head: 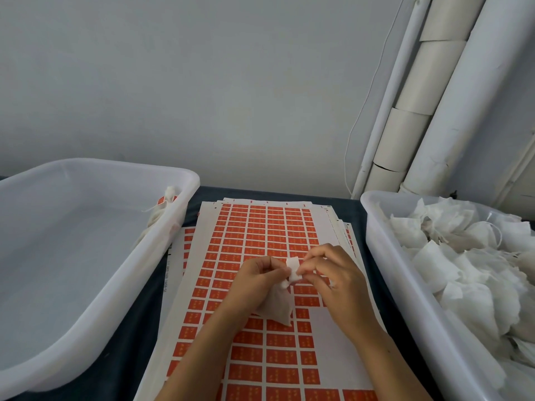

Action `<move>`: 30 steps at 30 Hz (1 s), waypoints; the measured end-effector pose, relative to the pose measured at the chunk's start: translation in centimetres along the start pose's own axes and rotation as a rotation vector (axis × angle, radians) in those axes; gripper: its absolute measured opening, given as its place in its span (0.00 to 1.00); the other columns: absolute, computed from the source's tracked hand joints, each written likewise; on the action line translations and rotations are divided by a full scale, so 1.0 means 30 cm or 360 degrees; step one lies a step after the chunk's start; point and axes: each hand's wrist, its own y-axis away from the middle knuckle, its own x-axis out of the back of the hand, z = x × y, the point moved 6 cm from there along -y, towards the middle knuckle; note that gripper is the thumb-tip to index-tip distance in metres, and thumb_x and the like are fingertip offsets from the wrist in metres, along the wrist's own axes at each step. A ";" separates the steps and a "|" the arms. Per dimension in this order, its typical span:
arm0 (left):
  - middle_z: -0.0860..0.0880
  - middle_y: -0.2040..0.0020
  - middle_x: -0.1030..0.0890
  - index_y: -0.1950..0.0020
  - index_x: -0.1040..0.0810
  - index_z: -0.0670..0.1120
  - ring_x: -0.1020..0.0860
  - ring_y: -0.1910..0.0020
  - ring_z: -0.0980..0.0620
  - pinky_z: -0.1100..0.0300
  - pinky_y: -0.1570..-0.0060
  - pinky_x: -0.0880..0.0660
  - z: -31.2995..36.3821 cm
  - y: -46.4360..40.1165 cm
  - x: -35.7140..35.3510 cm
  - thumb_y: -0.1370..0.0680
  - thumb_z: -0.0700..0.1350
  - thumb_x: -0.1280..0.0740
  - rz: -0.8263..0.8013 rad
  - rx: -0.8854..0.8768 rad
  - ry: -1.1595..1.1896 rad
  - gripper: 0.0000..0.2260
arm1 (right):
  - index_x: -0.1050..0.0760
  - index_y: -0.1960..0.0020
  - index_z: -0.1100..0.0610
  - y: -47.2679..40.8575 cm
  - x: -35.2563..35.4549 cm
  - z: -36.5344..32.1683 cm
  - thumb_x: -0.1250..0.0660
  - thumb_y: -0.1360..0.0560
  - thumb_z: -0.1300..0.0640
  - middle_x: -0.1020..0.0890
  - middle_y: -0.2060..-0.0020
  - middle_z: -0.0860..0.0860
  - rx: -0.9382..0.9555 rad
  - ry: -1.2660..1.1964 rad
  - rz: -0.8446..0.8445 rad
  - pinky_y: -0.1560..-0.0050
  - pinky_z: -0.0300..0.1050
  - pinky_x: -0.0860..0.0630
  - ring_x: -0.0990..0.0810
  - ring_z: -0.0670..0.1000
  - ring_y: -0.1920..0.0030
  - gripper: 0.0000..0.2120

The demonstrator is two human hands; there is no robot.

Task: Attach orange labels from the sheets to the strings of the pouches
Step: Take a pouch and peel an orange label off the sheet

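Sheets of orange labels (254, 235) lie stacked on the dark table between two tubs. Above the sheets my left hand (259, 277) grips the neck of a small white pouch (276, 309), whose body hangs below my fingers. My right hand (327, 273) pinches a label (293, 269), its white back facing me, right beside the pouch's top. The pouch's string is hidden between my fingers. A blank patch at the sheet's right side (333, 337) shows where labels have been peeled off.
A translucent white tub (95, 169) on the left holds a labelled pouch (162, 208) at its far right corner. Another white tub (385, 256) on the right is piled with several white pouches (463, 256). White pipes (434, 96) rise behind it against the grey wall.
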 end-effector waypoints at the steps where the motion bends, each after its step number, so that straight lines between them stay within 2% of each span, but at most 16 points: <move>1: 0.59 0.67 0.18 0.63 0.19 0.52 0.21 0.65 0.61 0.74 0.73 0.31 0.002 -0.001 0.001 0.24 0.47 0.31 0.0007 -0.0021 -0.0009 0.07 | 0.19 0.59 0.54 0.000 -0.001 0.007 0.33 0.29 0.55 0.19 0.56 0.46 -0.0030 -0.0048 -0.0022 0.50 0.29 0.28 0.24 0.41 0.54 0.05; 5: 0.57 0.64 0.17 0.62 0.19 0.51 0.21 0.62 0.63 0.73 0.69 0.31 0.018 -0.002 -0.002 0.25 0.45 0.31 -0.0053 -0.0116 -0.0032 0.07 | 0.24 0.58 0.47 0.014 -0.024 0.040 0.32 0.27 0.53 0.21 0.56 0.39 -0.0378 -0.0442 -0.0073 0.52 0.27 0.27 0.22 0.41 0.52 0.03; 10: 0.58 0.65 0.17 0.62 0.20 0.51 0.21 0.64 0.65 0.77 0.71 0.31 0.024 -0.001 -0.008 0.24 0.44 0.31 -0.0132 -0.0169 -0.0047 0.06 | 0.24 0.59 0.49 0.035 -0.063 0.070 0.32 0.26 0.55 0.19 0.60 0.41 -0.0734 -0.0675 -0.0068 0.56 0.26 0.27 0.21 0.38 0.55 0.03; 23: 0.57 0.66 0.18 0.62 0.20 0.50 0.20 0.64 0.62 0.75 0.67 0.29 0.030 0.001 -0.018 0.23 0.41 0.33 -0.0198 -0.0277 -0.0077 0.08 | 0.24 0.58 0.52 0.037 -0.064 0.065 0.32 0.26 0.54 0.18 0.62 0.46 -0.0826 -0.0614 -0.0062 0.59 0.32 0.22 0.18 0.44 0.61 0.03; 30: 0.56 0.66 0.18 0.62 0.20 0.49 0.20 0.64 0.62 0.74 0.67 0.28 0.027 0.002 -0.023 0.23 0.41 0.33 -0.0244 -0.0218 -0.0048 0.09 | 0.25 0.59 0.51 0.038 -0.059 0.056 0.33 0.26 0.55 0.18 0.63 0.45 -0.0817 -0.0575 -0.0020 0.60 0.30 0.23 0.18 0.43 0.62 0.04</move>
